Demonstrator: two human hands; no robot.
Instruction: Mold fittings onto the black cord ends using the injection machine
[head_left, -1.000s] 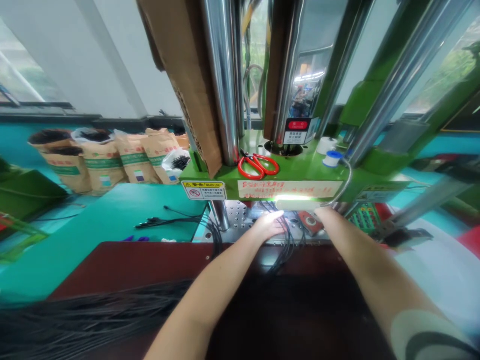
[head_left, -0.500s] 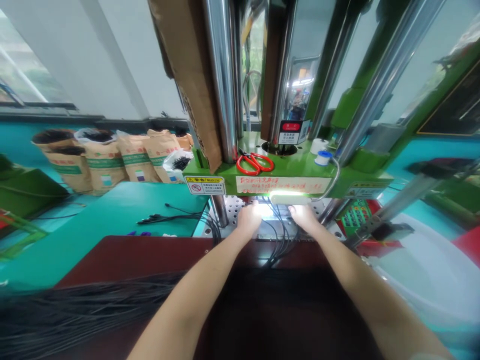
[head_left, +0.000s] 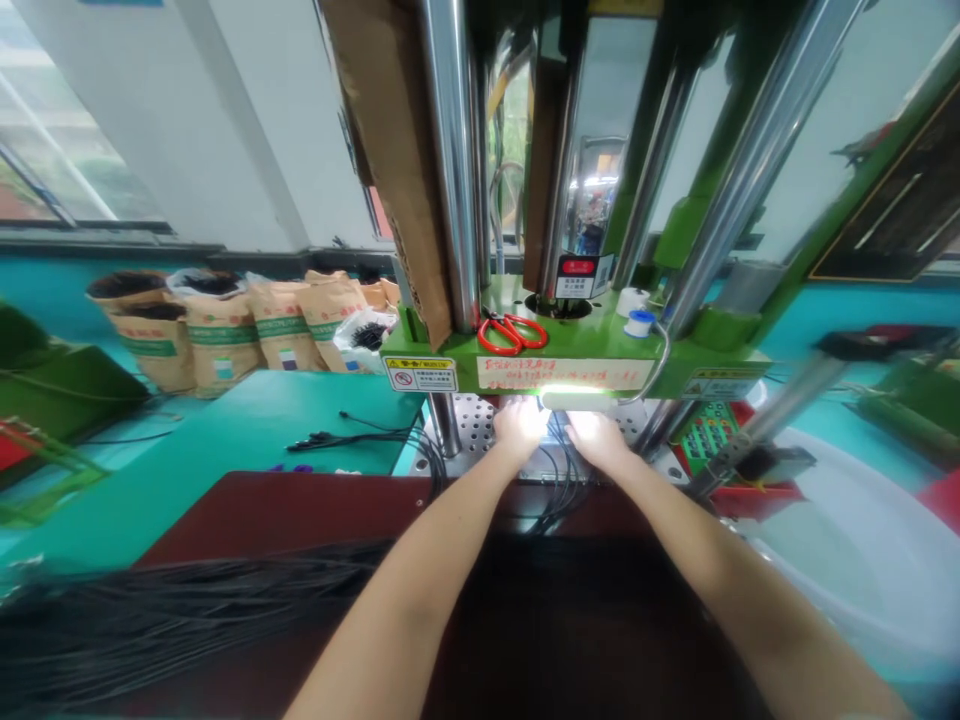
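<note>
Both my hands reach under the green press head (head_left: 442, 345), beneath a bright lamp (head_left: 577, 400). My left hand (head_left: 521, 425) is over the perforated metal bed (head_left: 474, 430), just left of several black cables (head_left: 559, 485). Close on the right side of those cables is my right hand (head_left: 596, 437). Glare and the press head hide the fingertips of both hands, so their grip cannot be made out. The cables run from between the hands toward me over the dark red tabletop (head_left: 285, 515).
Red-handled scissors (head_left: 512, 333) and a blue-and-white spool (head_left: 641, 323) lie on the press head. More black cables (head_left: 322, 440) rest on the green table (head_left: 247, 420) at left. A long cable bundle (head_left: 187, 630) lies in front. A white tub (head_left: 862, 520) stands at right.
My hands have come closer together, the left moving right over the bed beside the cables. The camera view has shifted slightly.
</note>
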